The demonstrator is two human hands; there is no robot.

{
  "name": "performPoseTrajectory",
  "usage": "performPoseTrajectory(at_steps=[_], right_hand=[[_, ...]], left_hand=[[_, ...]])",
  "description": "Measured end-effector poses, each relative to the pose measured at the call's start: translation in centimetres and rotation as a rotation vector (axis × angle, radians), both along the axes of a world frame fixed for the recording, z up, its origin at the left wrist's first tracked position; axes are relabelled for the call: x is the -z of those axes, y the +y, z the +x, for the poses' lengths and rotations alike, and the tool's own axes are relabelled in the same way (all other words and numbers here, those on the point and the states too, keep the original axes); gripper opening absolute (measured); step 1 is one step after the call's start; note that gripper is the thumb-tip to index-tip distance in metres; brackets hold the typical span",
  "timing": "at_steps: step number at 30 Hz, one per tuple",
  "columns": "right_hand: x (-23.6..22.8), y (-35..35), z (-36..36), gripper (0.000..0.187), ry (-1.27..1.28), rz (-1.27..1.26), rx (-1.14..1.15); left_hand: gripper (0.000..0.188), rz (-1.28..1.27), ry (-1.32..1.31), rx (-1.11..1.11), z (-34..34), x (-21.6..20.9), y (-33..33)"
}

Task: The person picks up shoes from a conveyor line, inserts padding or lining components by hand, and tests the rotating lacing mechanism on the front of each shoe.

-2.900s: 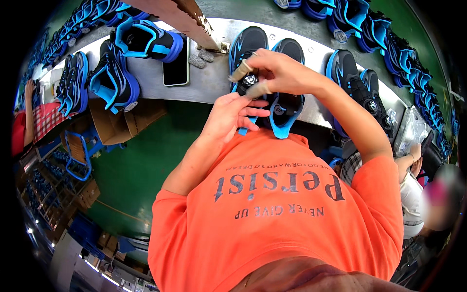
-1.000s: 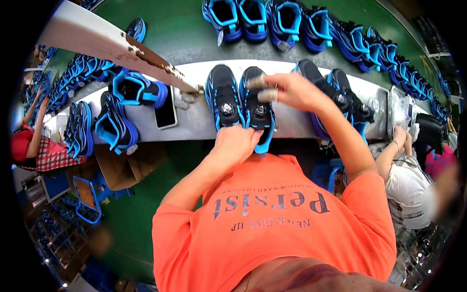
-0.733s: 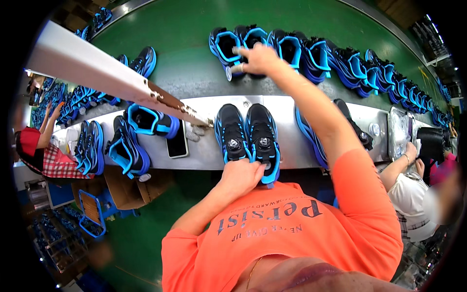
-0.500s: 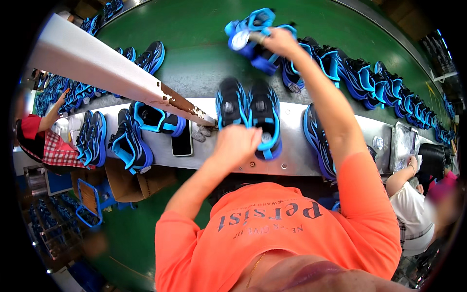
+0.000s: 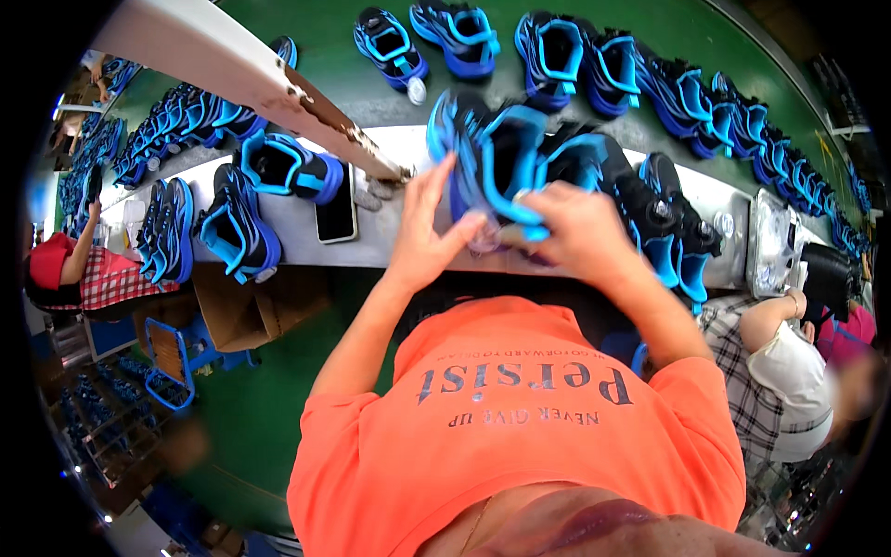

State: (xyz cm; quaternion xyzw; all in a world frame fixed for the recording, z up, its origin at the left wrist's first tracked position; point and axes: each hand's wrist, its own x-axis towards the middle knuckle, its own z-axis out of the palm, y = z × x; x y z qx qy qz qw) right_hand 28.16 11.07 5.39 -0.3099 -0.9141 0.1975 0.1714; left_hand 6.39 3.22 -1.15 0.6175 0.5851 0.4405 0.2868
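A black sneaker (image 5: 497, 121) with a bright blue collar and blue-purple sole is between my hands, heel toward me and somewhat blurred. My left hand (image 5: 425, 227) holds its left side, the thumb apart from the fingers along the sole. By that thumb is a small round clear tag (image 5: 483, 237). The fingers of my right hand (image 5: 580, 227) close on the blue heel edge of the collar. A second sneaker (image 5: 577, 160) is just beyond my right hand, partly covered. Right of it, a pair of black and blue sneakers (image 5: 664, 218) rests on the metal bench.
A rusty white post (image 5: 278, 88) crosses the left of the bench (image 5: 380, 227). Beside it lie a phone (image 5: 336, 215) and several sneakers (image 5: 237, 227). Rows of sneakers (image 5: 682, 97) line the green belt (image 5: 320, 56) beyond. Co-workers sit at both sides; a clear tray (image 5: 772, 237) is right.
My right hand has come back from over the belt, where it carried sneakers, to the sneaker before me. Two sneakers now stand on the belt's far part. My left hand shifted to the sneaker's side.
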Motion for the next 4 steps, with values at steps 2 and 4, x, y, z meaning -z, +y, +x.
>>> performPoseTrajectory(at_steps=[2, 4], right_hand=[[3.7, -3.0, -0.2, 0.039, -0.182, -0.122, -0.058], [5.0, -5.2, 0.5, 0.045, -0.171, -0.198, -0.115]], left_hand=[[0.079, -0.309, -0.054, 0.036, 0.1, 2.8, -2.9], [0.079, -0.566, 0.158, 0.204, -2.2, 8.4, -6.0]])
